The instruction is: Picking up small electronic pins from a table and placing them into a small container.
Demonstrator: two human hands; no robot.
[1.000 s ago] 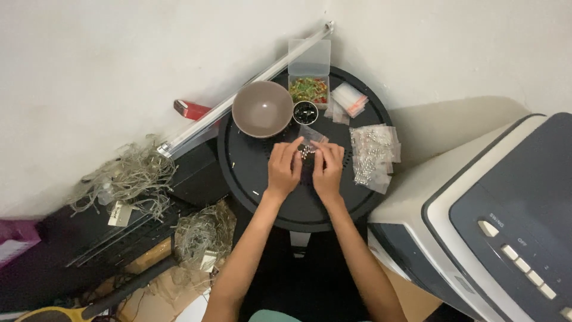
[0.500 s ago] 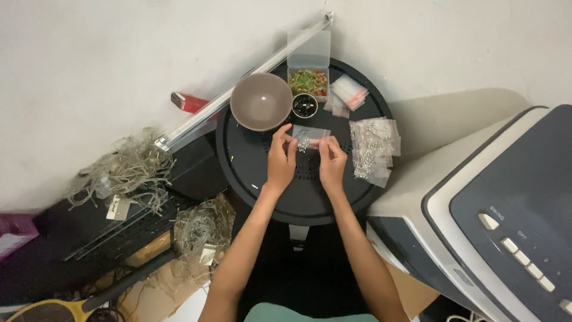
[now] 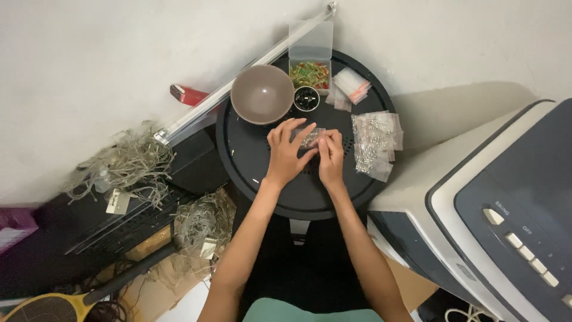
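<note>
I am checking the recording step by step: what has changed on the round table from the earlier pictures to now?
Little changed. Both hands, left and right, keep the small clear bag between them; the left fingers now spread flatter over it. The bowl, the open box, the small black cup and the pile of bags stayed in place.

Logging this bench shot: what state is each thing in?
Left hand: on the small clear bag, fingers spread.
Right hand: pinching the same bag.
Brown bowl: upright, empty.
Clear box: lid open, coloured bits inside.
Small black cup: holds dark bits.
Filled bags: piled flat on the round black table.
</note>
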